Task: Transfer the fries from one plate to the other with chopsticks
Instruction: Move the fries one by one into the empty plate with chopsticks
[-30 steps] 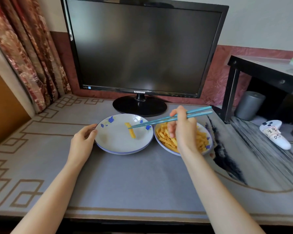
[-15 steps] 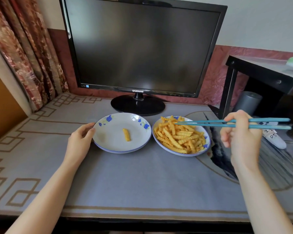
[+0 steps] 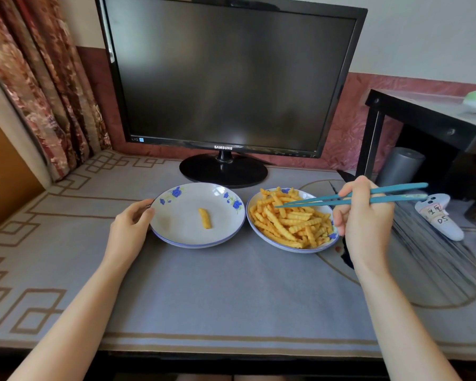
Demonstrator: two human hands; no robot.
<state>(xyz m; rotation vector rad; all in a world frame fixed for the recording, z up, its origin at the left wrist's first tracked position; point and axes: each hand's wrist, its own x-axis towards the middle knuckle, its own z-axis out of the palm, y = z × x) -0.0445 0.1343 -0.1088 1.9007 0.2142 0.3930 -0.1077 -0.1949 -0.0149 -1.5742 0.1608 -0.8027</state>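
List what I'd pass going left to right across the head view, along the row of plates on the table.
Left hand → white blue-flowered plate holding one crinkle-cut fry → matching plate piled with fries → right hand gripping teal chopsticks → white labelled game controller.

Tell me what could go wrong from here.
The chopsticks hover, tips nearly together, over the heaped, crossed fries; a pinch may slip or drag out several.
A fry carried over the gap between the plates could drop on the mat.
The left hand steadies only the left plate; the right plate could slide if poked.
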